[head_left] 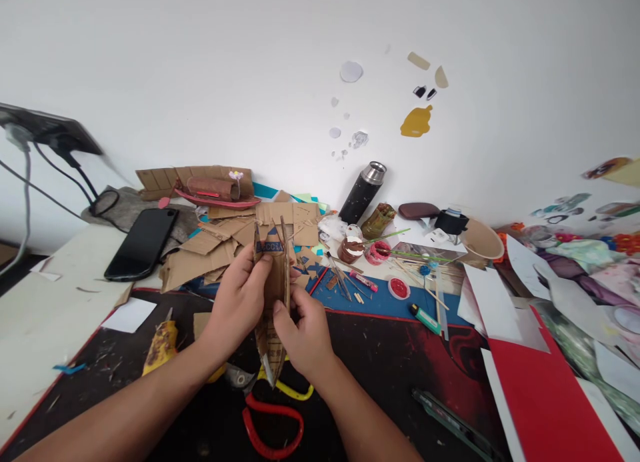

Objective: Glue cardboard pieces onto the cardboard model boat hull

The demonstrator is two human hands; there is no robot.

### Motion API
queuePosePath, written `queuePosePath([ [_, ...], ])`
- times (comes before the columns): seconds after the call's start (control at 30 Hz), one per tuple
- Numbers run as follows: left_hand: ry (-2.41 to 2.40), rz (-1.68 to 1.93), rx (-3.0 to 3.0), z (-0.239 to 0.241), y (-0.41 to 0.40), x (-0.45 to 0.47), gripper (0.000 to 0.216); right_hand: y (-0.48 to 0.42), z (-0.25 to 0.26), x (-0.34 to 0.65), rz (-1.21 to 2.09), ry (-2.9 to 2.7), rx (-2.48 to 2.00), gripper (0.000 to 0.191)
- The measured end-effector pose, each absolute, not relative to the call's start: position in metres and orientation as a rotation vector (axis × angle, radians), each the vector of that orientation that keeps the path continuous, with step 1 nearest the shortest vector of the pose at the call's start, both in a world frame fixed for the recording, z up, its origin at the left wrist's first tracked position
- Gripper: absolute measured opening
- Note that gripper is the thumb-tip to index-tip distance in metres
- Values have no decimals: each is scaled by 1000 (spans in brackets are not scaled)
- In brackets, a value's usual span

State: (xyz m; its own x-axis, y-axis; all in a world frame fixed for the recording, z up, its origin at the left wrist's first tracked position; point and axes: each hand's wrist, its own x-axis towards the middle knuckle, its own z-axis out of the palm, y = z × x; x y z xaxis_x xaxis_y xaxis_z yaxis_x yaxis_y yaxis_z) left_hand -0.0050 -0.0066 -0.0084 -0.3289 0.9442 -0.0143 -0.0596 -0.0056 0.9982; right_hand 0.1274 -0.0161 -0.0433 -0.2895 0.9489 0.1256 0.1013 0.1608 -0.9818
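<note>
Between my two hands is a narrow, boat-shaped cardboard piece [274,285] with raised sides and blue print near its far end, held above the dark mat. My left hand [241,294] grips its left side, thumb lying inside. On the right side, my right hand [304,329] pinches the wall with its thumb inside and fingers behind. Below the cardboard piece lie scissors [274,425] with red and yellow handles, partly hidden by it. A yellow glue-gun-like tool [163,345] lies left of my left forearm.
Cardboard scraps [210,249] pile up behind, with a red model boat [217,192] above them. A phone [141,243] lies left. Back right are a black thermos [363,192], paint jars [351,249] and a green cutter [425,320]. Red card [550,395] lies at right.
</note>
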Motion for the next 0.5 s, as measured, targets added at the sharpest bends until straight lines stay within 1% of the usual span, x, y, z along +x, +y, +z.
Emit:
queuePosePath([
  [0.37,1385,1462,934,-7,-7,-7,23,-20,-45,127,1196,-1618,-1040,9],
  [0.5,1378,1473,937,-8,-5,-7,19,-21,-49,126,1204,-1622,-1059,8],
])
